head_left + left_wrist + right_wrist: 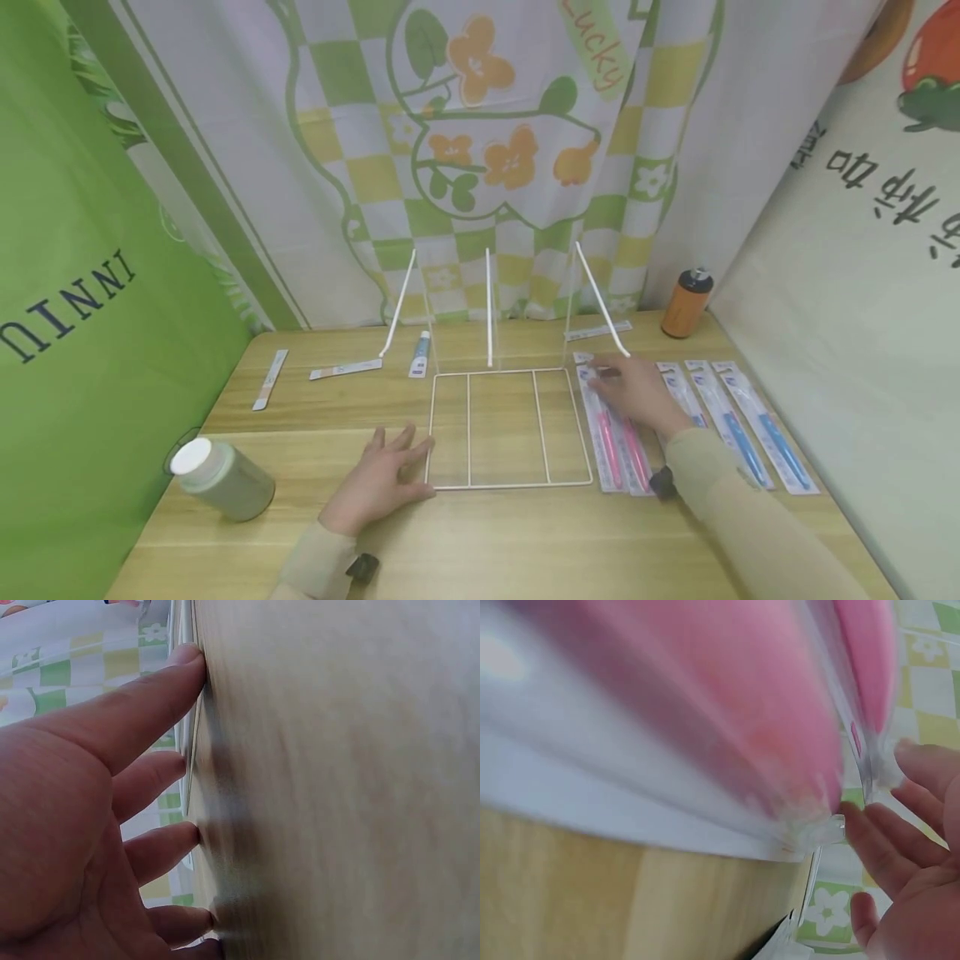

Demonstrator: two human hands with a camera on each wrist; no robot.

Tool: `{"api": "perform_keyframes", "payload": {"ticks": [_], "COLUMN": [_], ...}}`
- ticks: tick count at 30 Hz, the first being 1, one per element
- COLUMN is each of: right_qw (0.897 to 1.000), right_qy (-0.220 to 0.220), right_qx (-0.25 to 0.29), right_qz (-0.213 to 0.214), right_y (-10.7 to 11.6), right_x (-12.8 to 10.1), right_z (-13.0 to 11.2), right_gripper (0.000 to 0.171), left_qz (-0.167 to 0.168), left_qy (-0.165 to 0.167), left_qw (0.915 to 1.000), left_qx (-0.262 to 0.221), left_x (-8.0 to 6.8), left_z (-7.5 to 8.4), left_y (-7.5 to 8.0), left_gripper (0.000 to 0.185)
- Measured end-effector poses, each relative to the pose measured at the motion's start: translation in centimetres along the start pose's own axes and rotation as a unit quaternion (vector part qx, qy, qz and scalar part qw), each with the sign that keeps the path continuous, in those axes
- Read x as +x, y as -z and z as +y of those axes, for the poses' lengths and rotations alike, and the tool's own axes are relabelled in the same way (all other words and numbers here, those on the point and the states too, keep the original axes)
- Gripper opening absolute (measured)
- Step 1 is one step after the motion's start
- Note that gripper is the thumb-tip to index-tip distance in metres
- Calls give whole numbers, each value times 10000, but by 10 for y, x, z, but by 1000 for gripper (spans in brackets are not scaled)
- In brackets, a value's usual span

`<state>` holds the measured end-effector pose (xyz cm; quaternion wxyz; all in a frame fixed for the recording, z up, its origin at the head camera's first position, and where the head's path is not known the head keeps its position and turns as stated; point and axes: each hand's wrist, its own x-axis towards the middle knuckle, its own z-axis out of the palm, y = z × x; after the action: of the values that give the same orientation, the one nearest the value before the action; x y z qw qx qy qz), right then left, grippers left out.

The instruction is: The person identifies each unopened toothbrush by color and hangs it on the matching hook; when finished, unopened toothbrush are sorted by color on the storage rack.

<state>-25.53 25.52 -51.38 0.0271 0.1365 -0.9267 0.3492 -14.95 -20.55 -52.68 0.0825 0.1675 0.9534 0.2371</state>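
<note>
My left hand (397,454) lies flat on the wooden table (525,542), fingers spread, its fingertips at the front left edge of a clear divided rack with white rims (502,487). In the left wrist view the straight fingers (150,705) press on the tabletop (337,787). My right hand (626,387) rests over the far end of two pink toothbrush packs (611,454) just right of the rack. In the right wrist view the loosely bent fingers (900,825) sit at the end of a blurred pink pack (705,712), holding nothing that I can see.
Several blue toothbrush packs (757,433) lie in a row at the right. An orange bottle (686,304) stands back right. A white-capped jar (221,479) lies front left. A toothpaste tube (420,354), a flat box (345,369) and a thin strip (269,379) lie back left.
</note>
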Motion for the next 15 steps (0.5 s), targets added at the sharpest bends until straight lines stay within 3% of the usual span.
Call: {"api": "perform_keyframes", "payload": {"ticks": [10,15], "right_qw": [9960,9848], "right_qy": [-181,523], "right_qx": [598,709], "right_qz": [644,1498], "right_y": [-2,-6], "right_x": [-6,-8], "right_z": [-21,-46], "right_gripper": [41,36], "left_qz": [22,13], "left_qy": [-79,-55], "left_qw": [10000,10000], "left_qx": [51,48], "left_x": [-1,-1], "left_z": [-1,0], "left_y": [-1,0], "left_gripper": [79,79]}}
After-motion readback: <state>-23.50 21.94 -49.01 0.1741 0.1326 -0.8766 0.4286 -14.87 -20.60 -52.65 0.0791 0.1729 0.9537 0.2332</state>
